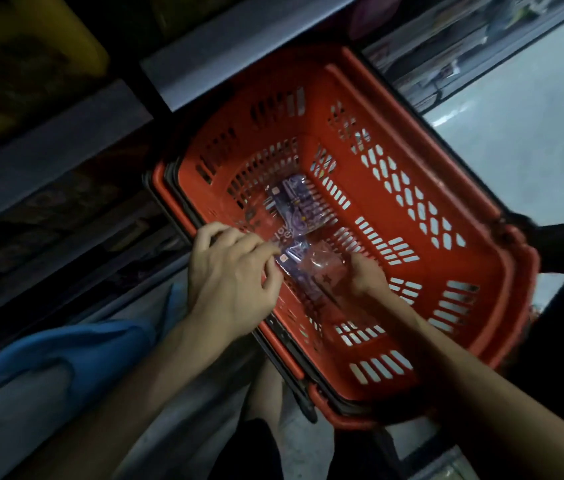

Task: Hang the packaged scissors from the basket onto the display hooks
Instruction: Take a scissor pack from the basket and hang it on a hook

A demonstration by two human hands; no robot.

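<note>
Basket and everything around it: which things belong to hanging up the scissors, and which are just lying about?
Job: red basket, pack of scissors held by left hand and right hand, second pack in basket.
Lying about: blue item, yellow object, shelf edge.

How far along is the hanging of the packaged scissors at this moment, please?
Done: unclear, since no display hooks are in view; the basket holds only two purple packages. In hand: the left hand and right hand both grip the near package inside the basket. Left: the far package lies on the basket floor beyond it, and both need hanging.
</note>
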